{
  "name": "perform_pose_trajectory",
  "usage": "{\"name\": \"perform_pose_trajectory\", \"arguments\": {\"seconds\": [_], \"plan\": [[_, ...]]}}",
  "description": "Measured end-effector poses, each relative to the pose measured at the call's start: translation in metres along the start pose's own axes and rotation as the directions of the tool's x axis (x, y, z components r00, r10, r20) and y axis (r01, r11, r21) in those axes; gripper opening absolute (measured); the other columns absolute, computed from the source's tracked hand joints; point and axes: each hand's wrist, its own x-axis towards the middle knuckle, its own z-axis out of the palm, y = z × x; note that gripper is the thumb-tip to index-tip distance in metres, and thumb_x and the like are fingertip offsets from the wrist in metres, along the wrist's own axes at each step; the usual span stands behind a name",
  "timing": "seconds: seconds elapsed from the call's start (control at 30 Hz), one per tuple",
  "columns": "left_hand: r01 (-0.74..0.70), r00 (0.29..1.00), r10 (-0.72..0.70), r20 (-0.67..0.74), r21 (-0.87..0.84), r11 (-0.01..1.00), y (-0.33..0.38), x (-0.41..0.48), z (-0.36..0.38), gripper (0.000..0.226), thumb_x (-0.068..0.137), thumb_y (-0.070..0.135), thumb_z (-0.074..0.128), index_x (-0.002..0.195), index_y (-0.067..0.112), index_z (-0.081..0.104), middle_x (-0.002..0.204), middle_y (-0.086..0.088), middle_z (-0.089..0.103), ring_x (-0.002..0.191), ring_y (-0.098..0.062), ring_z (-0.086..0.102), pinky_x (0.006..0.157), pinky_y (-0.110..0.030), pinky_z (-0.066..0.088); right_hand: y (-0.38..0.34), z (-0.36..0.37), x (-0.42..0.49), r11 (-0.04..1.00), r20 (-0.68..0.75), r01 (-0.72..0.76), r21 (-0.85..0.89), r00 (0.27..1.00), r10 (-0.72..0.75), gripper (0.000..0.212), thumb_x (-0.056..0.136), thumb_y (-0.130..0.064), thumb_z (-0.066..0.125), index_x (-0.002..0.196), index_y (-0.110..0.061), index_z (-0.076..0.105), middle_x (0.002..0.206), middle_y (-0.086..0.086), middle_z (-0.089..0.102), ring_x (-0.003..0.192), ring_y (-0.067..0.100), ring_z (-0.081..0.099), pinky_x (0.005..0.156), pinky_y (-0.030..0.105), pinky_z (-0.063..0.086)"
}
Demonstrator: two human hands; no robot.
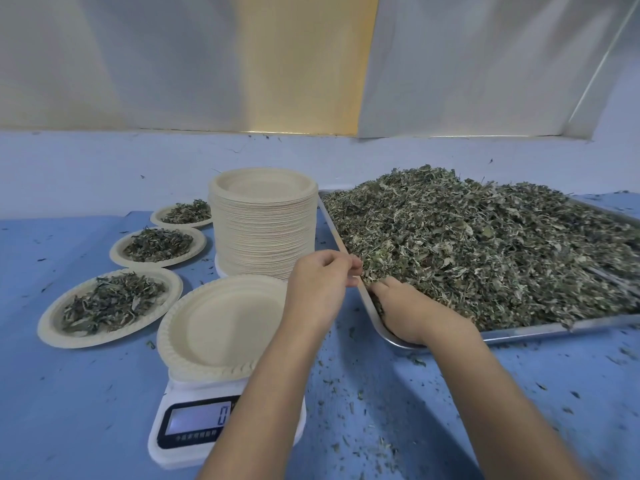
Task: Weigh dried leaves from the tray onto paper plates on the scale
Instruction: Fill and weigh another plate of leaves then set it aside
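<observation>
A heap of dried leaves [485, 244] fills the metal tray [554, 329] on the right. An empty paper plate [221, 323] sits on the white scale [194, 431], whose display reads 0. My right hand [405, 313] is dug into the leaves at the tray's near left corner, fingers buried under them. Above the tray's left rim, my left hand [320, 282] has its fingers curled at the edge of the heap, pinching some leaves.
A tall stack of paper plates [263, 223] stands behind the scale. Three filled plates [110, 306] [157, 245] [183, 213] lie in a row on the left. Leaf crumbs litter the blue table [381, 410]. A wall rises at the back.
</observation>
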Motion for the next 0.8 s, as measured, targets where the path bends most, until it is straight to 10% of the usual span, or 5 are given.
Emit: {"name": "perform_pose_trajectory", "arguments": {"seconds": [0.3,0.5,0.67,0.8], "plan": [[0.004,1.0,-0.004,-0.001,0.027,1.0,-0.001,0.0,0.0,0.025,0.093,0.015,0.05,0.077,0.018,0.069,0.083,0.007,0.072,0.075,-0.009,0.068,0.063,-0.012,0.049,0.004,0.004,0.003,1.0,0.062,-0.025,-0.017,0.998,0.026,0.06,0.096,-0.017,0.032,0.153,-0.02,0.013,0.161,0.006,0.002,0.145,0.033,0.006,0.116,0.048,0.018],[0.024,1.0,-0.024,0.002,0.044,0.999,-0.001,-0.002,0.0,0.026,0.093,0.015,0.05,0.075,0.019,0.069,0.083,0.007,0.071,0.078,-0.01,0.068,0.063,-0.013,0.046,-0.004,-0.001,-0.004,0.999,-0.078,0.017,-0.033,0.997,-0.019,0.029,0.091,-0.013,0.038,0.108,-0.012,0.061,0.111,0.015,0.06,0.102,0.033,0.058,0.079,0.034,0.045],[0.034,0.999,-0.034,-0.009,0.066,0.997,-0.002,-0.002,0.001,0.026,0.092,0.015,0.05,0.075,0.019,0.069,0.087,0.007,0.071,0.081,-0.008,0.067,0.069,-0.016,0.05,-0.008,-0.003,-0.009,0.996,-0.257,-0.08,-0.031,0.964,0.069,0.034,0.082,0.002,0.045,0.099,-0.012,0.071,0.068,0.005,0.047,0.072,0.032,0.054,0.061,0.029,0.038],[0.106,0.993,-0.106,-0.049,0.007,0.994,-0.007,-0.001,0.007,0.026,0.091,0.012,0.051,0.072,0.019,0.068,0.09,-0.003,0.07,0.09,-0.015,0.065,0.085,-0.034,0.051,-0.004,-0.002,-0.01,0.994,-0.368,-0.065,0.092,0.925,0.095,0.037,0.08,0.001,0.052,0.104,-0.017,0.074,0.085,0.011,0.067,0.08,0.031,0.062,0.065,0.031,0.049]]}}
